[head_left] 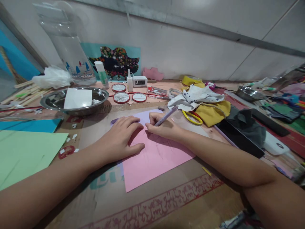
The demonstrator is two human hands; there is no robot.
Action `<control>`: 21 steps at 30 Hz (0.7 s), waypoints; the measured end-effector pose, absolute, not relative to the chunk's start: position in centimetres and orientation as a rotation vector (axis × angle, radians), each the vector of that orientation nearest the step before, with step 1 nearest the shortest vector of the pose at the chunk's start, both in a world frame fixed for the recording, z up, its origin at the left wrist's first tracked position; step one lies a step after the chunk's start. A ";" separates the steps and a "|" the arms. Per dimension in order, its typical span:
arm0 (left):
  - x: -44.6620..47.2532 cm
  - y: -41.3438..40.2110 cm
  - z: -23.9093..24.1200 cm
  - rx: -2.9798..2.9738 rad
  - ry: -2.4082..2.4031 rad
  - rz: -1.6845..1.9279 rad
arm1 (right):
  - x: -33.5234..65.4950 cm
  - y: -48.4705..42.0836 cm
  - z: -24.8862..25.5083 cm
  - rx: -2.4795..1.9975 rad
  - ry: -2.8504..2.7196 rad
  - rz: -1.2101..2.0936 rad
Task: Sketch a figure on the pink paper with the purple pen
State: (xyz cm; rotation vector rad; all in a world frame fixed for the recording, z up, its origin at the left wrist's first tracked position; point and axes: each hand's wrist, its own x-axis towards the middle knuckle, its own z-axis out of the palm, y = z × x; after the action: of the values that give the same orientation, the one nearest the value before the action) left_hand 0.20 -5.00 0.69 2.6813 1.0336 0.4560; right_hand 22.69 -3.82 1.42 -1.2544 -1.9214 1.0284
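A pink sheet of paper (154, 162) lies on the table in front of me, over a pale purple sheet (149, 115) that shows at its far edge. My left hand (121, 136) lies flat on the pink sheet with fingers stretched out, pressing it down. My right hand (163, 127) is closed on a purple pen (166, 116), its tip down on the paper close to my left fingertips.
A steel bowl (53, 101) holding a white card sits at the left, green (23, 152) and blue (28, 125) sheets beside it. Three round red-rimmed lids (121, 97), a glue bottle (130, 83), yellow-handled scissors (192, 118), cloths (193, 97) and a black tablet (238, 138) crowd the back and right.
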 end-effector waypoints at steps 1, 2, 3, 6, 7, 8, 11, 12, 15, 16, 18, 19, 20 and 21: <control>0.2 -5.0 0.7 2.680 1.034 0.451 | 22.7 -3.8 1.5 -1.273 -1.939 0.995; 0.2 -5.0 0.7 2.678 1.035 0.449 | 22.7 -3.8 1.6 -1.286 -1.955 0.967; 0.2 -5.0 0.7 2.676 1.034 0.448 | 22.7 -3.8 1.7 -1.294 -1.964 0.953; 0.2 -5.0 0.7 2.668 1.035 0.455 | 22.8 -3.6 1.9 -1.306 -1.963 0.958; 0.2 -5.0 0.7 2.664 1.035 0.458 | 22.9 -3.6 2.0 -1.309 -1.961 0.956; 0.2 -5.0 0.7 2.661 1.037 0.460 | 23.0 -3.5 2.0 -1.311 -1.963 0.948; 0.2 -5.0 0.7 2.650 1.038 0.457 | 23.1 -3.5 1.9 -1.315 -1.990 0.901; 0.2 -5.0 0.7 2.647 1.039 0.456 | 23.1 -3.5 2.0 -1.323 -1.993 0.891; 0.2 -5.0 0.8 2.639 1.045 0.451 | 23.4 -3.5 2.5 -1.348 -1.946 0.876; 0.2 -5.1 0.8 2.637 1.046 0.448 | 23.7 -3.4 2.9 -1.335 -1.909 0.873; 0.2 -5.1 0.9 2.631 1.046 0.437 | 24.5 -2.9 3.8 -1.264 -1.862 0.849; 0.2 -5.1 1.0 2.628 1.049 0.432 | 25.1 -2.5 4.2 -1.224 -1.853 0.811; 0.2 -5.1 1.0 2.625 1.053 0.426 | 25.8 -1.9 4.6 -1.192 -1.875 0.753; 0.2 -5.1 1.1 2.623 1.057 0.419 | 26.5 -1.3 4.9 -1.185 -1.896 0.662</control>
State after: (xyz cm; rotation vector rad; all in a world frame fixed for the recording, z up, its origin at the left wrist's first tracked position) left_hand 0.22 -5.11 1.06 2.6232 1.0565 0.4192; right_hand 26.55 -1.30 4.87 -1.1850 -1.8960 0.6616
